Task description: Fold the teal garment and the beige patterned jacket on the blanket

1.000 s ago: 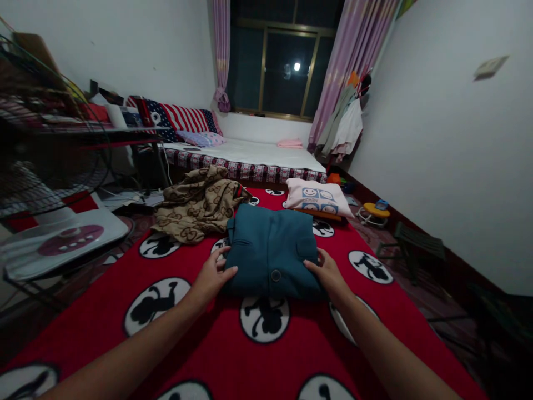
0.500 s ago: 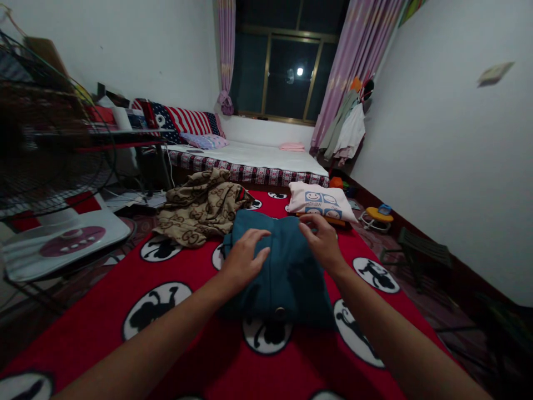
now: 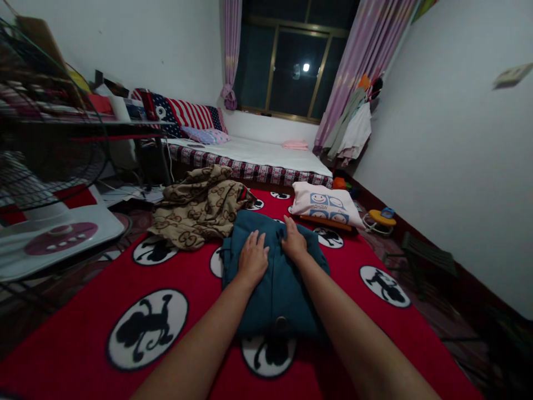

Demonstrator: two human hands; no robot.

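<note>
A folded teal garment (image 3: 272, 294) with a round button near its front edge lies on the red blanket (image 3: 208, 355) patterned with monkey figures. My left hand (image 3: 253, 260) rests flat on the garment's left half, fingers extended and slightly apart. On the upper right part of the garment is my right hand (image 3: 293, 240), its fingers stretched forward and the palm turned partly inward. Neither hand grips the cloth. Behind the garment to the left is a crumpled brown patterned cloth (image 3: 200, 208).
A pale printed pillow (image 3: 327, 203) sits at the blanket's far right. A fan (image 3: 45, 222) stands at the left, near a cluttered desk (image 3: 125, 128). Beyond is a bed (image 3: 258, 153); stools (image 3: 381, 218) stand along the right wall.
Both hands have come down onto the teal garment and lie flatter. My right hand has moved left, closer to my left hand. The camera view has shifted slightly.
</note>
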